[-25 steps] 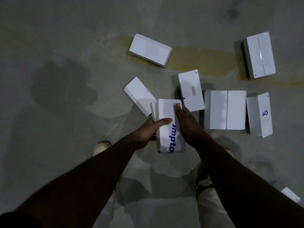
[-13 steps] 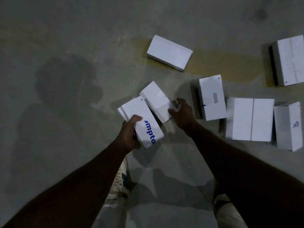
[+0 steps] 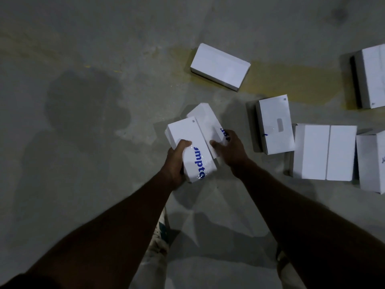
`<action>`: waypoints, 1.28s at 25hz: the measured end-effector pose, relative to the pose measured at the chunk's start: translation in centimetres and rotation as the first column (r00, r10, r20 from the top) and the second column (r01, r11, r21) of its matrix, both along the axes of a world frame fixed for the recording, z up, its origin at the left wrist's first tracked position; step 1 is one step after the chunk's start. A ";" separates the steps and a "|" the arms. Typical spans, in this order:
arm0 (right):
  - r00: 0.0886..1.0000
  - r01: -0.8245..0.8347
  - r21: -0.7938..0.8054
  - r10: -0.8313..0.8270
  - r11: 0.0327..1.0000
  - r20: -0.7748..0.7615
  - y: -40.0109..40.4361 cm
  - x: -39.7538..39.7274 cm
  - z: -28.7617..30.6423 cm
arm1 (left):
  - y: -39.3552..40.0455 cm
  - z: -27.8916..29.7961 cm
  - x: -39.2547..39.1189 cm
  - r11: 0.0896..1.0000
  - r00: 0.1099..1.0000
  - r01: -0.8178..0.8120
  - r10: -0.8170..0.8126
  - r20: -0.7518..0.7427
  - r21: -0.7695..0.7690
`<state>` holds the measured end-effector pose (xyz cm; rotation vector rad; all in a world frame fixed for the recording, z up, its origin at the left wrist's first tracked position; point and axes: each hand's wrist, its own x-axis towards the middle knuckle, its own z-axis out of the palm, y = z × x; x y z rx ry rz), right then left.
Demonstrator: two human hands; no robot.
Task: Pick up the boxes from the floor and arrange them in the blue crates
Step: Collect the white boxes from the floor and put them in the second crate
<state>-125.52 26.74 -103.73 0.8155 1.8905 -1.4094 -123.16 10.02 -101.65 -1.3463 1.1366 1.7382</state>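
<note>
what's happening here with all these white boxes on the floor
A person is gathering white boxes off a concrete floor. The left hand grips a box with blue lettering, and the right hand holds a second box against it. Several more boxes lie on the floor to the right. No crate is in view.

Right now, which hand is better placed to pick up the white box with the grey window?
Right. The right hand is nearer the box with the grey window, though it holds a second box. The left hand grips the lettered box.
</note>
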 end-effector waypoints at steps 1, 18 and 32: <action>0.997 0.077 -0.038 -0.078 0.996 -0.020 0.5 0.1 0.7 | 0.2 0.1 -0.1 1.000 1.000 -0.024 0.024 0.001 -0.002; 0.977 0.185 -0.480 -0.108 0.858 0.183 11.6 1.9 9.2 | 10.0 3.5 -1.7 0.963 0.956 0.256 -0.240 -0.170 0.079; 0.985 0.175 -0.674 -0.137 0.718 0.109 18.6 -1.1 24.7 | 15.8 20.2 -4.7 0.926 0.830 0.344 -0.377 -0.411 -0.154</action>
